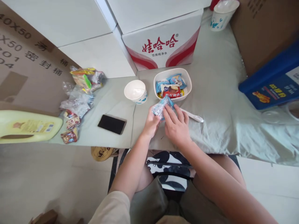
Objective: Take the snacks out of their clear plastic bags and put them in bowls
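A crinkled blue and clear plastic snack packet [161, 109] is held up between my two hands, just in front of a white bowl [188, 81]. My left hand [151, 123] grips it from the left side, the thumb near its lower edge. Fingers of my right hand [176, 126] are pressed on its right side. Inside the bowl lie blue snack packets [176, 81] and a red one [171, 91]. Beyond my right hand pokes out a slim white handle [195, 116], its other end hidden. What the held packet contains cannot be made out.
A paper cup [136, 91] stands left of the bowl, and a black phone [112, 124] lies nearer the edge. Plastic wrappers [78, 102] and a yellow jug [30, 126] are on the left. A white carton [161, 43] stands behind; a blue container [273, 81] is at right.
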Tool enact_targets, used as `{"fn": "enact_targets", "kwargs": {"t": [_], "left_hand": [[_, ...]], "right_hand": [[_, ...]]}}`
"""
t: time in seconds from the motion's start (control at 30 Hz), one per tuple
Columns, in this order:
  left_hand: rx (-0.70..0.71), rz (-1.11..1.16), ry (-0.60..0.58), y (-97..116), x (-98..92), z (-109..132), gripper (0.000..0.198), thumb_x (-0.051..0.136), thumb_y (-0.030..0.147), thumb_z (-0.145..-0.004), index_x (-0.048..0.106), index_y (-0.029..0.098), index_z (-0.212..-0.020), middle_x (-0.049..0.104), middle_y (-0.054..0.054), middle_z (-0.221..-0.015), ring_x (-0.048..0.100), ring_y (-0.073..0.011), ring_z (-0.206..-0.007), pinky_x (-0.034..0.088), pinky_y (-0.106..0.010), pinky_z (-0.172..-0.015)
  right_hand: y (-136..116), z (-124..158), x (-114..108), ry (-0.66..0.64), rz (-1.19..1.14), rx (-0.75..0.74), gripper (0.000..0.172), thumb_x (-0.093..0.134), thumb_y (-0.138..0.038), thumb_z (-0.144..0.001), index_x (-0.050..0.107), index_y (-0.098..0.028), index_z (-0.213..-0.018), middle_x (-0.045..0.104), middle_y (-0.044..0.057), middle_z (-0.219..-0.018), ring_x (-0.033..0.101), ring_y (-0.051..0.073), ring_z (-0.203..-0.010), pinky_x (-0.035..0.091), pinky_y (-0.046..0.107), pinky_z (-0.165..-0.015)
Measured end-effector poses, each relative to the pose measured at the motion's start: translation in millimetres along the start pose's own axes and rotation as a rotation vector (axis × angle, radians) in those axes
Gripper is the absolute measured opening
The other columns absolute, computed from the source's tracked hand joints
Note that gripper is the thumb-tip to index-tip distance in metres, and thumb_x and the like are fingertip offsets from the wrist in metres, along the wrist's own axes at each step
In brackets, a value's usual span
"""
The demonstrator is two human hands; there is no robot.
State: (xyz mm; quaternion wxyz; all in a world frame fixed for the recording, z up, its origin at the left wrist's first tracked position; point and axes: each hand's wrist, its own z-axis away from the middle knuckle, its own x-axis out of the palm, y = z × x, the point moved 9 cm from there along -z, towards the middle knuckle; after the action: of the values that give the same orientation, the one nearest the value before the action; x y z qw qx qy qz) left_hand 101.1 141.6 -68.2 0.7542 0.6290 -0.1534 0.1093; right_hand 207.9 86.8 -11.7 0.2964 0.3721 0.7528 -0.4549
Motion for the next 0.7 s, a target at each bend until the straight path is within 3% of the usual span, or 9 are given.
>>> {"fn": "enact_targets", "kwargs": {"t": [0.13,0.27,0.37,0.47,0.6,0.7], "left_hand": [[-0.013,-0.076,0.142,3,-19.6,2,0.048,0.081,0.049,-0.073,0.059,0.026,-0.108,0.071,-0.002,-0.111,0.069,-0.0197,-0.103,0.058,-0.031,-0.085],[-0.071,-0.059,0.182,5,-28.9,-2,0.037,0.076,0.038,-0.076,0.058,0.025,-0.105,0.069,-0.003,-0.116,0.069,-0.0203,-0.101,0.060,-0.032,-0.077],[-0.081,-0.082,0.134,7,-28.7,-4,0.037,0.077,0.032,-0.074,0.058,0.024,-0.104,0.070,-0.003,-0.115,0.069,-0.0197,-0.101,0.060,-0.032,-0.079],[-0.044,-0.118,0.101,9,-27.6,-6,0.044,0.082,0.035,-0.071,0.058,0.024,-0.106,0.071,-0.003,-0.111,0.070,-0.0197,-0.096,0.060,-0.031,-0.076],[0.009,-0.228,0.078,14,-24.3,-9,0.056,0.086,0.046,-0.070,0.059,0.026,-0.116,0.073,-0.003,-0.091,0.069,-0.0184,-0.076,0.056,-0.028,-0.062],[0.039,-0.320,0.057,15,-20.8,-10,0.055,0.084,0.051,-0.072,0.064,0.025,-0.116,0.070,-0.002,-0.079,0.065,-0.0160,-0.064,0.052,-0.027,-0.055]], "right_hand": [[-1,1,-5,-0.011,-0.012,-0.047,0.044,0.050,-0.021,-0.093,0.063,-0.028,-0.134,0.061,0.008,-0.143,0.045,0.032,-0.139,0.032,0.051,-0.111],[55,0,-32,0.111,0.120,0.211,0.031,0.052,-0.026,-0.092,0.070,-0.023,-0.116,0.068,0.013,-0.125,0.058,0.033,-0.116,0.040,0.049,-0.098],[91,5,-39,0.060,0.201,0.297,0.031,0.058,-0.032,-0.087,0.070,-0.020,-0.112,0.068,0.016,-0.122,0.057,0.036,-0.113,0.042,0.050,-0.092],[107,11,-40,-0.013,0.192,0.315,0.026,0.054,-0.033,-0.090,0.072,-0.021,-0.104,0.071,0.015,-0.112,0.060,0.034,-0.107,0.044,0.047,-0.088],[111,11,-53,0.062,0.044,0.393,0.035,0.043,-0.036,-0.096,0.071,-0.020,-0.108,0.074,0.013,-0.099,0.065,0.027,-0.086,0.046,0.037,-0.075],[110,9,-55,0.065,0.001,0.439,0.038,0.040,-0.039,-0.097,0.073,-0.021,-0.102,0.073,0.009,-0.084,0.064,0.024,-0.073,0.042,0.032,-0.065]]}}
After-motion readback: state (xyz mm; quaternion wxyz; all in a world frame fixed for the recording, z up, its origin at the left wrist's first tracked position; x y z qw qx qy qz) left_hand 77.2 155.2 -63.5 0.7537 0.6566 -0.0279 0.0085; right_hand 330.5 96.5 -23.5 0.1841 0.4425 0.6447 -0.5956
